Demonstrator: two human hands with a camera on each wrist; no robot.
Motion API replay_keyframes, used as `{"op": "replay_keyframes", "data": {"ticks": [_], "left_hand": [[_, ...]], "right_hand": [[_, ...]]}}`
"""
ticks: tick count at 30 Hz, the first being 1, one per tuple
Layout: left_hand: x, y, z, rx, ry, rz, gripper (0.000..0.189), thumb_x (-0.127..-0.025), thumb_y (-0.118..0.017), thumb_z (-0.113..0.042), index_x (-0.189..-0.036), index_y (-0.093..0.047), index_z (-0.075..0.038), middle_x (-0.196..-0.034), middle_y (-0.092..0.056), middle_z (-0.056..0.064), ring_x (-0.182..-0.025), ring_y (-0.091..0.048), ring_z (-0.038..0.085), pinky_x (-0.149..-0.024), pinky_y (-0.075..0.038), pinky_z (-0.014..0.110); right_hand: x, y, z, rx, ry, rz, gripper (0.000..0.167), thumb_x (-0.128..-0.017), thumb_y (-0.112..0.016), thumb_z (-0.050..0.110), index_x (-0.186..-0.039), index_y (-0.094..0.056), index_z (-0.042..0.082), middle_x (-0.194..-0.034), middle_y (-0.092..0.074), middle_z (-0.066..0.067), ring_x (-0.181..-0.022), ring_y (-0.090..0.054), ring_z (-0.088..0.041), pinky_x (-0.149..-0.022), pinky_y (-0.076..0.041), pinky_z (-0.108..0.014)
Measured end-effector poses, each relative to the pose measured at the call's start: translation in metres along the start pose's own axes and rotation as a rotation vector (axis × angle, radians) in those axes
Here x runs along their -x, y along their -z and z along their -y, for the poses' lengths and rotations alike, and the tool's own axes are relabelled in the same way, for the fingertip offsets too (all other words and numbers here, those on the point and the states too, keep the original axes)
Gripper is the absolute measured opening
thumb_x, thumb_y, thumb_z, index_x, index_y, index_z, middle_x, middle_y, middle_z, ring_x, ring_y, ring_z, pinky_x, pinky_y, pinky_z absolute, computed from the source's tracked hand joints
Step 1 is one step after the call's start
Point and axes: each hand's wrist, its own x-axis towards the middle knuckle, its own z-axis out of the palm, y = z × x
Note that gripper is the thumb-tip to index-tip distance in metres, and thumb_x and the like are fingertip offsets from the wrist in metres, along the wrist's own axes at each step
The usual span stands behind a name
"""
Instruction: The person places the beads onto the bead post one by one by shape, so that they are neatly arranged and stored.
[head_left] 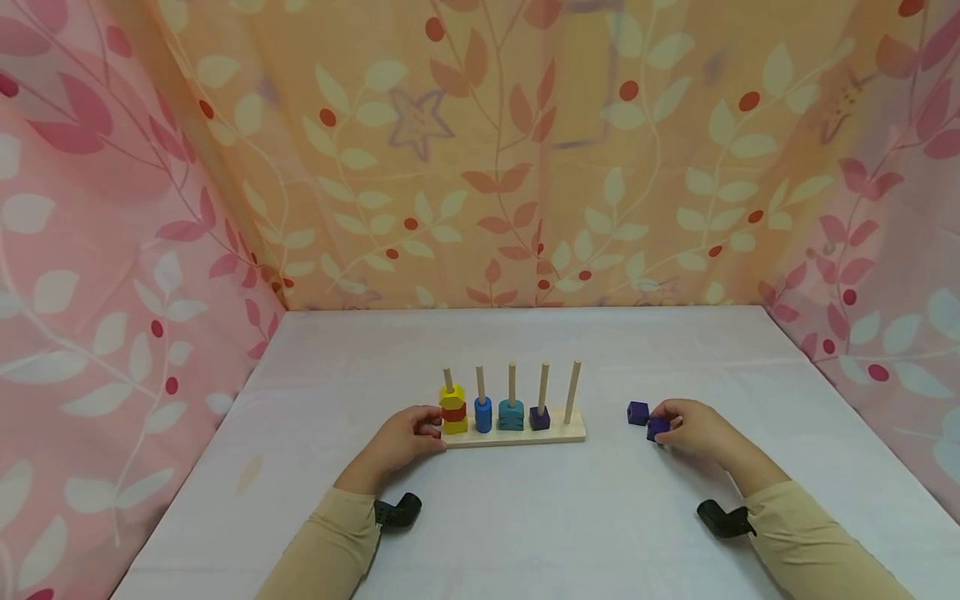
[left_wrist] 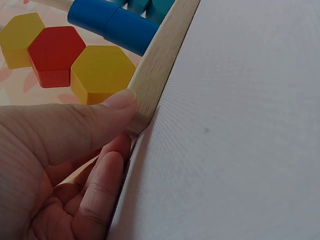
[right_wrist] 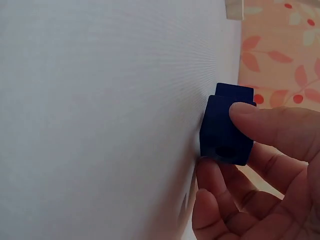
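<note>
A wooden peg stand [head_left: 557,433] with five upright pegs sits mid-table. My left hand [head_left: 405,437] grips its left end; in the left wrist view the thumb lies on the corner of the base [left_wrist: 162,60]. Yellow and red hexagonal blocks [head_left: 453,412] fill the first peg's lower part. Blue rounded blocks [head_left: 483,416] are on the second, teal blocks [head_left: 512,416] on the third, and one purple cube [head_left: 539,418] on the fourth. To the right, my right hand [head_left: 697,429] pinches a purple block [right_wrist: 222,130] with a hole in it. Another purple block [head_left: 637,412] lies right beside it.
The fifth peg [head_left: 573,392] carries no block. A white cloth [head_left: 525,525] covers the table. Patterned curtains [head_left: 495,150] enclose the back and both sides. Black wrist devices [head_left: 723,518] are strapped to both forearms.
</note>
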Motion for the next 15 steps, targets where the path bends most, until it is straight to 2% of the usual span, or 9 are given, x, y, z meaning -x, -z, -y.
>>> {"op": "replay_keyframes", "data": {"ticks": [9, 15], "left_hand": [[-0.002, 0.0, 0.002, 0.005, -0.006, 0.001, 0.049, -0.075, -0.075, -0.016, -0.12, -0.056, -0.011, -0.109, -0.058, 0.002, -0.088, -0.056, 0.013, -0.081, -0.048, 0.032], [-0.001, 0.0, 0.001, -0.003, -0.009, 0.0, 0.05, -0.075, -0.075, -0.016, -0.121, -0.056, -0.011, -0.109, -0.058, 0.002, -0.088, -0.056, 0.013, -0.082, -0.047, 0.032]], "right_hand": [[0.005, 0.004, 0.009, 0.05, 0.032, -0.029, 0.021, -0.076, -0.07, 0.014, -0.093, -0.06, 0.005, -0.078, -0.054, -0.004, -0.073, -0.048, -0.018, -0.062, -0.037, -0.031], [0.007, 0.014, 0.023, -0.057, 0.051, -0.045, 0.026, -0.078, -0.07, 0.017, -0.099, -0.059, 0.005, -0.085, -0.057, -0.005, -0.078, -0.048, -0.02, -0.063, -0.04, -0.03]]}}
